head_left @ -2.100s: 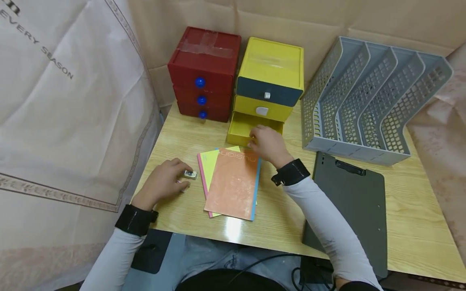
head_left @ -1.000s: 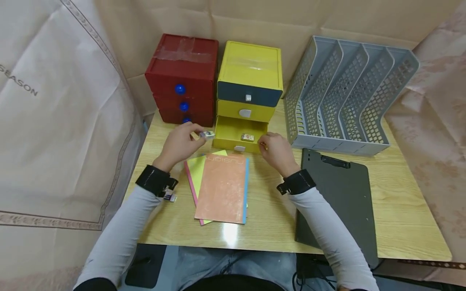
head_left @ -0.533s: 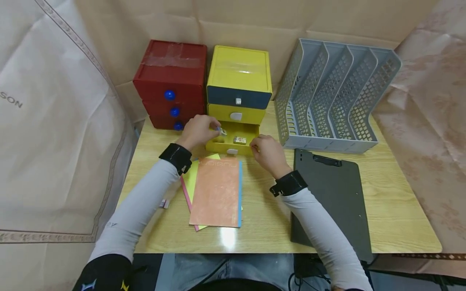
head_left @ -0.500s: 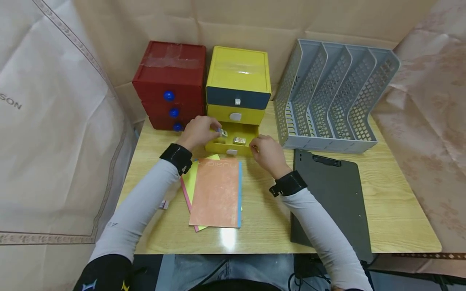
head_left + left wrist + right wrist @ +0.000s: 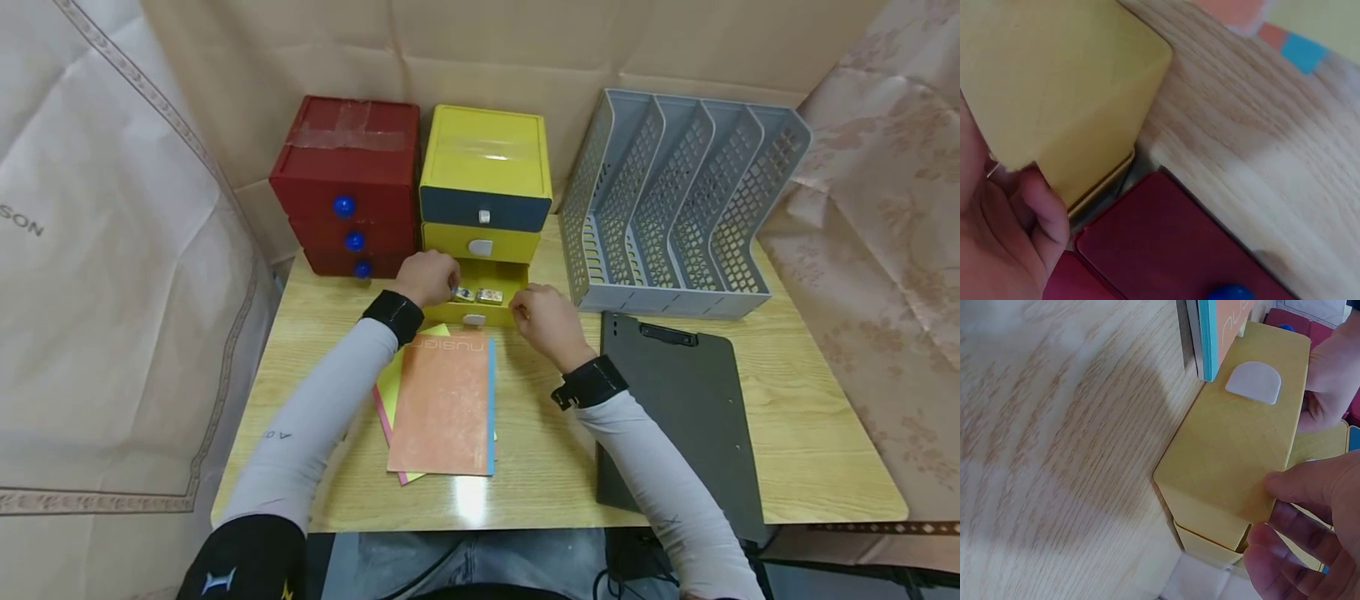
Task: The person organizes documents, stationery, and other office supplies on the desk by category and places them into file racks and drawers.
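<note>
The bottom drawer (image 5: 497,317) of the yellow cabinet is pulled out. Inside it lies a small block in a printed wrapper (image 5: 491,297). A second small wrapped block (image 5: 465,295) is beside it, low in the drawer, its left end at the fingertips of my left hand (image 5: 427,277), which pinches it. In the left wrist view the drawer front hides those fingertips and the block. My right hand (image 5: 550,325) pinches the drawer's front right corner. The right wrist view has its thumb (image 5: 1300,482) against the front panel and the fingers over the side.
A red drawer cabinet (image 5: 352,162) with blue knobs stands left of the yellow cabinet (image 5: 487,154). Stacked notebooks (image 5: 441,408) lie before the drawer. At right are a grey divided file rack (image 5: 660,302) and a dark clipboard (image 5: 686,417).
The left hand has carried the second block from the tabletop at left into the drawer and lowered it beside the first. The right hand has let go of the first block and taken the drawer's corner.
</note>
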Motion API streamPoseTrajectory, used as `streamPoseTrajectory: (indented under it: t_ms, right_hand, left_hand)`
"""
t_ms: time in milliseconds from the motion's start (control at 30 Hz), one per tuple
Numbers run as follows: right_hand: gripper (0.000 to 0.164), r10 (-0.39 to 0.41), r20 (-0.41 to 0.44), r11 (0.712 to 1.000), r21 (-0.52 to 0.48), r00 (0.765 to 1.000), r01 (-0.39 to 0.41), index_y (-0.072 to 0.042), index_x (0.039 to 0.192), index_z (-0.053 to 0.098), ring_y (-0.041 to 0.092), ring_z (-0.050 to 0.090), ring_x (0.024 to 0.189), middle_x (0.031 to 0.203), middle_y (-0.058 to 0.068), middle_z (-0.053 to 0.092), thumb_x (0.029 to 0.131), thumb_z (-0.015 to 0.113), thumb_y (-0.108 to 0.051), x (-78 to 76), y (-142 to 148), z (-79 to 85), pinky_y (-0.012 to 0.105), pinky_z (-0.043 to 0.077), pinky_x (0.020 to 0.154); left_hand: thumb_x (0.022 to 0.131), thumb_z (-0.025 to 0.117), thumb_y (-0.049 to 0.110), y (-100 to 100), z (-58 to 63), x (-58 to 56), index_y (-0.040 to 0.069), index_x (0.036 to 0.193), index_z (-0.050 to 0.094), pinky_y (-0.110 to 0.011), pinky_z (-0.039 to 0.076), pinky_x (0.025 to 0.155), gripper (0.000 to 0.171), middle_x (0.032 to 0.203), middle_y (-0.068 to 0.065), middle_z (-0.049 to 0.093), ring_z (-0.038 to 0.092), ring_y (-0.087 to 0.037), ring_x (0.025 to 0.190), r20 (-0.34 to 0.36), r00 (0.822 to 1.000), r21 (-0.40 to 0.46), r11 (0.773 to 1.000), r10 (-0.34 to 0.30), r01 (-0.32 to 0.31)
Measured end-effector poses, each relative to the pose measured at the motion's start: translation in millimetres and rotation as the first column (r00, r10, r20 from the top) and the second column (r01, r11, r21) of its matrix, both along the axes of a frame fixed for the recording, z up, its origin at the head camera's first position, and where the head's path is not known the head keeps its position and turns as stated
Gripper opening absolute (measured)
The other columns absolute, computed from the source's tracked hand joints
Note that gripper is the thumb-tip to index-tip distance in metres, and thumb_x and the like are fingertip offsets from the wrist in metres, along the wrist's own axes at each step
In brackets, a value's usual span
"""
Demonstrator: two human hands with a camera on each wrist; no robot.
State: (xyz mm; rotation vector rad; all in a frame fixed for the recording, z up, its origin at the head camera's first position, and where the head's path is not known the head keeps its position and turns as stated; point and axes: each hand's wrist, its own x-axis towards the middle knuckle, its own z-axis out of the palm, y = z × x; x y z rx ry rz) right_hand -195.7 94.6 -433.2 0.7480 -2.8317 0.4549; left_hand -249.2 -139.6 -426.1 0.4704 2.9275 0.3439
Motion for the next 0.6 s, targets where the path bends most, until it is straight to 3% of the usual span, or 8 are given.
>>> streamPoseTrajectory:
  t_ms: [133, 267, 600]
  right_hand:
    - [0.011, -0.001, 0.0, 1.0, -0.008, 1.0, 0.001, -0.013, 0.089, 0.074, 0.017, 0.062, 0.079, 0.086, 0.0, 0.066, 0.085, 0.063, -0.012, 0.3, 0.0, -0.4, 0.033, 0.052, 0.07]
    - [0.013, 0.008, 0.0, 1.0, -0.02, 1.0, -0.008, -0.012, 0.09, 0.074, 0.018, 0.063, 0.08, 0.086, 0.001, 0.067, 0.086, 0.061, -0.011, 0.2, -0.3, 0.4, 0.033, 0.052, 0.07]
    - [0.013, -0.009, 0.008, 1.0, -0.019, 1.0, 0.009, -0.012, 0.087, 0.074, 0.018, 0.064, 0.081, 0.085, 0.0, 0.067, 0.085, 0.061, -0.011, 0.2, -0.3, -0.7, 0.033, 0.053, 0.071]
  left_hand:
    - [0.08, 0.072, 0.028, 2.4, -0.3, 1.5, 0.022, 0.105, 0.072, -0.041, 0.052, 0.077, 0.025, 0.103, 0.003, 0.068, 0.062, -0.021, 0.09, -0.013, 1.0, 0.005, 1.0, 0.005, -0.005]
    - [0.085, 0.066, 0.039, 0.9, 2.6, 4.6, 0.022, 0.1, 0.07, -0.037, 0.05, 0.068, 0.024, 0.092, 0.005, 0.068, 0.06, -0.018, 0.077, -0.01, 0.999, 0.066, 0.997, 0.039, -0.038]
    - [0.089, 0.057, 0.034, -5.9, 4.6, 10.1, 0.024, 0.093, 0.068, -0.033, 0.047, 0.064, 0.015, 0.082, 0.006, 0.064, 0.057, -0.017, 0.071, -0.02, 0.999, 0.133, 0.991, 0.028, -0.025]
